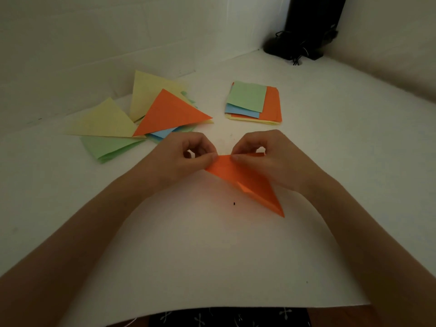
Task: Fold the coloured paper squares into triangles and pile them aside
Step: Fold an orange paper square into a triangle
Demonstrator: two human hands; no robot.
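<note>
An orange paper (247, 180), folded over into a rough triangle, lies on the white table in front of me with one point toward the near right. My left hand (186, 154) pinches its far left corner between thumb and fingers. My right hand (264, 154) pinches the far edge right beside it. A spread pile of folded triangles (169, 112), orange on top with yellow, green and blue under it, lies at the far left. A stack of flat squares (250, 97), green on top of blue, orange and yellow, sits at the far middle.
The white table (212, 256) meets white walls at the back and both sides. A black stand with cables (309, 36) fills the far right corner. A small dark speck (234, 203) lies near the orange paper. The table's near edge runs above my lap.
</note>
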